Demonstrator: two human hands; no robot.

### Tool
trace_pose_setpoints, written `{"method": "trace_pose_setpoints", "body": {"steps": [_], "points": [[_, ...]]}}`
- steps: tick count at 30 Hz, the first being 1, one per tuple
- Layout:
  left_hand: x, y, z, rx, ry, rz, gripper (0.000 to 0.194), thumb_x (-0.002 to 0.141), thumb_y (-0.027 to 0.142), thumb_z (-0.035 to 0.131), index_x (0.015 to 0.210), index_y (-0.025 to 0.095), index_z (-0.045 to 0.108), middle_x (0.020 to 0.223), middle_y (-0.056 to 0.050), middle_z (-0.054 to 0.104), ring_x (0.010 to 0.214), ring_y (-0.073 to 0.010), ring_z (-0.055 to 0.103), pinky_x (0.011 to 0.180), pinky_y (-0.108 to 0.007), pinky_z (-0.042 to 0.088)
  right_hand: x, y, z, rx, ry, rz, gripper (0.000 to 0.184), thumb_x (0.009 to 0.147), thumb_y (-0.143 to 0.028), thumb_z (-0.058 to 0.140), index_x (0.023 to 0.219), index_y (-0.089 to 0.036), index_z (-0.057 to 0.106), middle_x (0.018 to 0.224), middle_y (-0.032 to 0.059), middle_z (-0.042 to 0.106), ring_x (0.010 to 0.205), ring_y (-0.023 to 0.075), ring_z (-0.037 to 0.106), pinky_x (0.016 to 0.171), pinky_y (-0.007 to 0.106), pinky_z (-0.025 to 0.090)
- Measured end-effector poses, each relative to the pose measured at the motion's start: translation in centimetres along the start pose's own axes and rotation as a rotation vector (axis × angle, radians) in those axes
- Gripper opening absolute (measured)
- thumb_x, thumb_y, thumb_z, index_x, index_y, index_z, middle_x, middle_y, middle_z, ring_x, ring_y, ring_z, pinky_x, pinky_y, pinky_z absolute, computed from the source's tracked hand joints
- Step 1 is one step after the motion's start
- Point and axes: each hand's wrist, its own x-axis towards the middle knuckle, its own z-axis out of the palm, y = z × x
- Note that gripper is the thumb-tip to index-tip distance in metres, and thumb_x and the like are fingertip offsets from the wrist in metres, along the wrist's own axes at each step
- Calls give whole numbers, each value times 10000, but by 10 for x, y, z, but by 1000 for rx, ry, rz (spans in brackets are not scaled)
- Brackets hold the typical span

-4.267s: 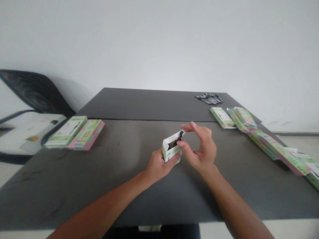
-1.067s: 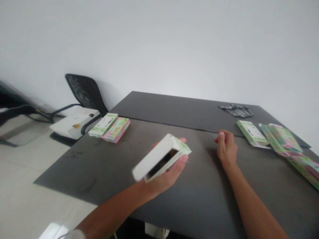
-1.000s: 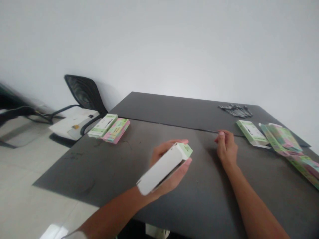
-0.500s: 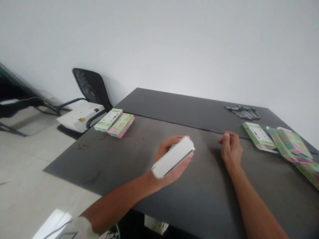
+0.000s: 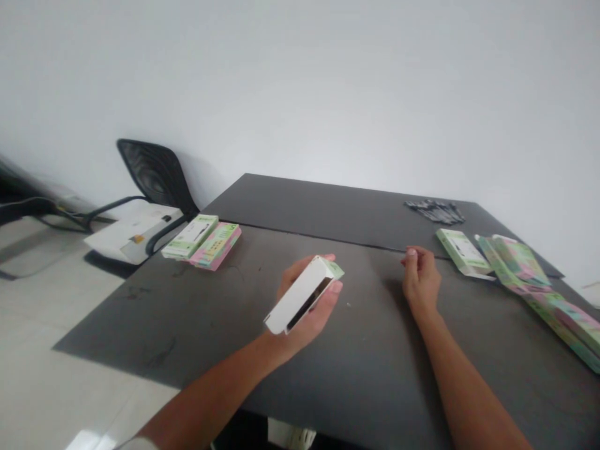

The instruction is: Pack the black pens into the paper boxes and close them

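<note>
head view: the left hand was wrapped round a white-and-green box over the table, probably to steady it with its dark slit toward the person. the right hand lay curled well apart, whether pinching anything not discernible. versus half a second earlier, the slit showed wider.

Above the table, I cannot see what the white box contains, and it hides the left hand partly. At the table's far right, dark sticks are too blurred to count; along its right side, cartons are cut off.
</note>
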Motion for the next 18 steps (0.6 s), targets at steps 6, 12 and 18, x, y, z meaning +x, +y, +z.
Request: {"method": "trace_pose_setpoints", "body": {"steps": [6, 12, 18], "points": [[-5, -9, 6, 17, 29, 52, 359, 1000, 271, 701, 1325, 199, 568, 1320, -191, 741, 1188, -292, 765, 1076, -484, 650, 16, 8, -2, -90, 148, -88, 549, 1074, -607, 389, 1232, -147, 642, 1155, 170, 698, 1065, 284, 633, 1007, 478, 481], [-11, -23, 19, 31, 59, 21, 164, 1000, 268, 669, 1149, 204, 694, 1238, -136, 760, 1130, -286, 761, 1035, -482, 650, 83, 16, 7, -322, 136, -129, 477, 1087, -509, 446, 1361, -146, 594, 1322, 194, 686, 1243, 294, 632, 1096, 478, 481], [-31, -59, 43, -93, 140, -43, 292, 928, 305, 747, 1210, 260, 683, 1190, -113, 797, 1019, -300, 812, 897, -456, 720, 172, 47, 27, -607, -54, -31, 419, 1036, -416, 677, 1384, -186, 645, 1397, 121, 675, 1240, 272, 677, 1069, 517, 574]]}}
